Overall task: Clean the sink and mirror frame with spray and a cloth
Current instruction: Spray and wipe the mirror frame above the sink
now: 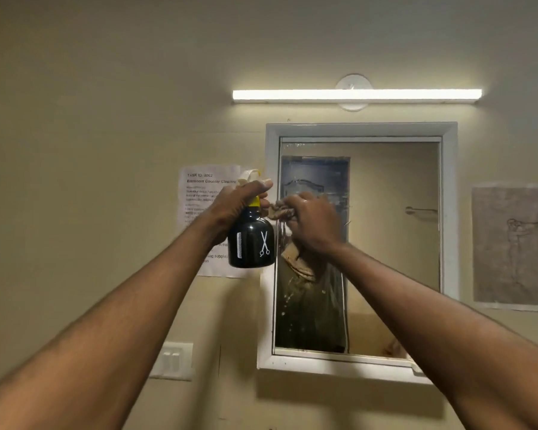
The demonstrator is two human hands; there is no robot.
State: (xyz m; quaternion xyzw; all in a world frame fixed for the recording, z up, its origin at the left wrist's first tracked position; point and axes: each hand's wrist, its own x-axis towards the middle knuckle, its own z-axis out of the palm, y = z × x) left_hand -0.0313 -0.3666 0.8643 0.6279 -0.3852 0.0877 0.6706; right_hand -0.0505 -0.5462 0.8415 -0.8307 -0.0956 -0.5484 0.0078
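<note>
Spraying and wiping by the mirror frame

The left hand (pixel 239 198) grips the black spray bottle (pixel 251 240); the right hand (pixel 312 223) bunches the cloth (pixel 278 212) beside the white mirror frame (pixel 271 169). Aim the spray at the frame, then rub slowly along it.

The left hand (pixel 241 201) grips the neck of a black spray bottle (pixel 251 240), held upright just beside the left side of the white mirror frame (pixel 449 193). The right hand (pixel 312 225) holds a brownish cloth (pixel 278 211) against the wet mirror glass (pixel 392 243). A lit tube light (pixel 356 95) hangs above, a printed notice (pixel 205 193) left of the frame, a switch plate (pixel 174 361) lower down.
</note>
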